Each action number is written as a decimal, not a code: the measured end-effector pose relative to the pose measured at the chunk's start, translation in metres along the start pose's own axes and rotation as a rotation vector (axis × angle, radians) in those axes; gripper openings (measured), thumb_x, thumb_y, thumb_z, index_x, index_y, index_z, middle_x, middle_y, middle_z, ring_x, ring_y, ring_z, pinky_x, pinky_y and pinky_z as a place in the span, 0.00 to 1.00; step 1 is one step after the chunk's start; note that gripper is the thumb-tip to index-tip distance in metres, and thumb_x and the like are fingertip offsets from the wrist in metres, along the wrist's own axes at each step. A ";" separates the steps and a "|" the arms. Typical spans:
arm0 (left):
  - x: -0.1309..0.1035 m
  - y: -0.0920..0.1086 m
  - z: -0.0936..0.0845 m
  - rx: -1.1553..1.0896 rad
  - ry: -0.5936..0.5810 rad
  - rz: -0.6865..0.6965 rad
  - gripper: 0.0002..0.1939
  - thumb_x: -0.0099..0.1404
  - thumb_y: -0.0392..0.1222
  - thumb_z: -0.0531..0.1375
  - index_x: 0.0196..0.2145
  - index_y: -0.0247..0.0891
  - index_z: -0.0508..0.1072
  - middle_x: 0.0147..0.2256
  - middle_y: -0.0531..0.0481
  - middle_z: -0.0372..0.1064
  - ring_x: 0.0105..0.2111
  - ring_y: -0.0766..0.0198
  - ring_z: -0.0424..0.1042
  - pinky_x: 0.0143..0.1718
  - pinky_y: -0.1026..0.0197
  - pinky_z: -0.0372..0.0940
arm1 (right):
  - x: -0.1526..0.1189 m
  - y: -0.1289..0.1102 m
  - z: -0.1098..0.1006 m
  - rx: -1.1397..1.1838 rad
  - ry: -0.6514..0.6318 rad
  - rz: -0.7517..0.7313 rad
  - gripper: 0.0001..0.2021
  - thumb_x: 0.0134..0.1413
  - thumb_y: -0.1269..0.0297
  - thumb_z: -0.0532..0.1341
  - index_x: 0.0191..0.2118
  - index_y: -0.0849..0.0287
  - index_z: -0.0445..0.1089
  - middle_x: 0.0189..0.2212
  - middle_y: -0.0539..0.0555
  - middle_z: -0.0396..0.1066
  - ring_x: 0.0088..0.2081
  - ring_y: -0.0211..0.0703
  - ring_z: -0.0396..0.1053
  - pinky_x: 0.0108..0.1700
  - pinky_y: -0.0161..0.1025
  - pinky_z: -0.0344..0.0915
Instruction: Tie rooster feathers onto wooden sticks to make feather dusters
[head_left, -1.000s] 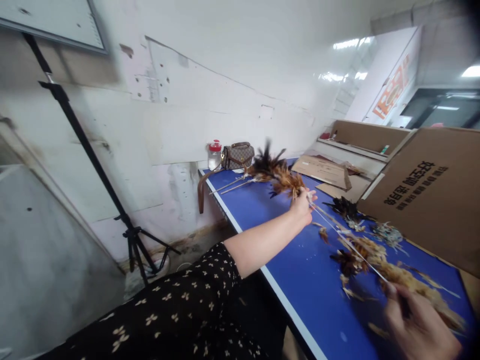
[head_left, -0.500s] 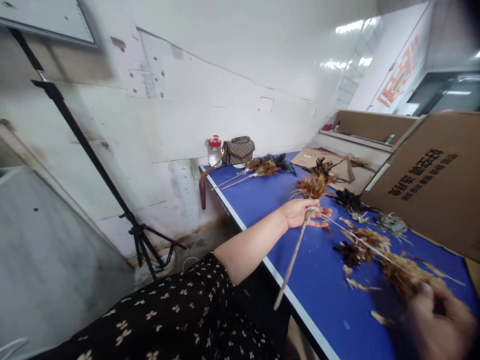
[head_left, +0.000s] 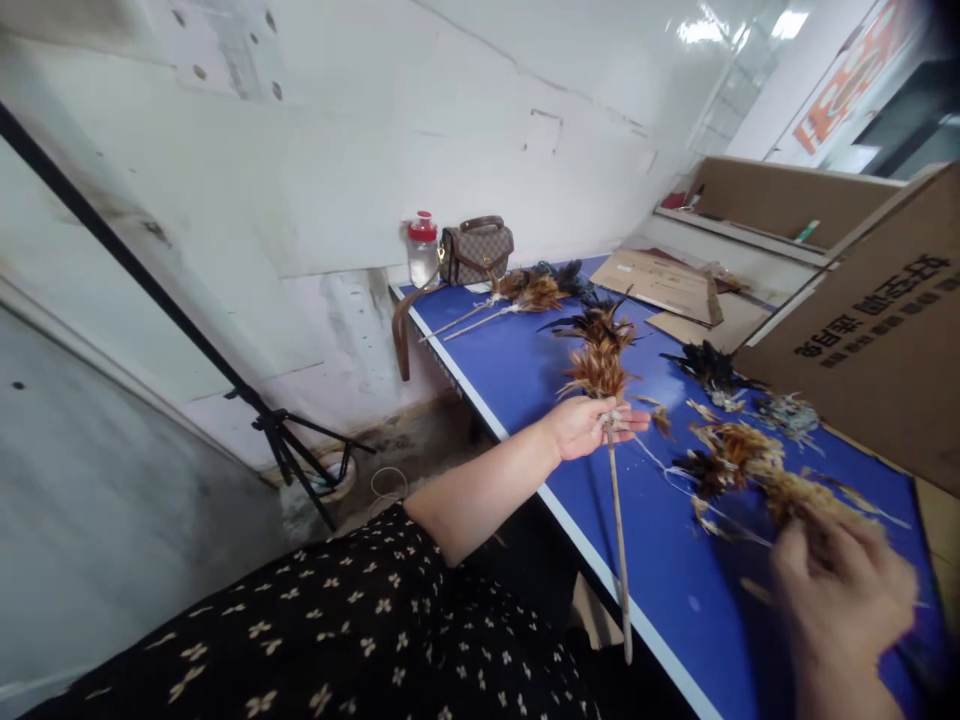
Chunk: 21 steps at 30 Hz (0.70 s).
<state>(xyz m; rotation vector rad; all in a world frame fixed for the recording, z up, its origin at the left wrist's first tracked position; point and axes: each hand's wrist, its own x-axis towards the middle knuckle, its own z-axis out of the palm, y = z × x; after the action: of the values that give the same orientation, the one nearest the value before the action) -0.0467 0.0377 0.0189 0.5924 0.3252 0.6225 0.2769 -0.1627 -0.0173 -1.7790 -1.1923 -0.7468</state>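
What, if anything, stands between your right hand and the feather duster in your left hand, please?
Nothing visible blocks the gap between the right hand and the feather duster in the left hand; a loose white string runs there, with brown feathers lying on the blue table.

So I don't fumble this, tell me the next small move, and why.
I'd probably draw the string gently taut with the right hand: it bends slackly between the two hands, while the left hand supports the feather duster.

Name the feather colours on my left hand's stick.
Orange-brown and black feathers, seen in the head view.
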 end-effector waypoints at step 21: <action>0.015 -0.021 -0.010 -0.044 -0.120 0.110 0.13 0.77 0.44 0.65 0.38 0.31 0.79 0.39 0.36 0.84 0.39 0.56 0.84 0.51 0.54 0.72 | -0.034 -0.231 0.037 0.238 -0.609 0.124 0.29 0.71 0.36 0.57 0.41 0.58 0.82 0.26 0.58 0.78 0.22 0.47 0.68 0.28 0.42 0.62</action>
<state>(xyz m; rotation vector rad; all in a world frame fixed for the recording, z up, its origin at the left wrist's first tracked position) -0.0298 0.0373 -0.0033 0.6059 0.1670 0.6953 0.0508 -0.1010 0.0108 -1.9098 -1.4659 0.0300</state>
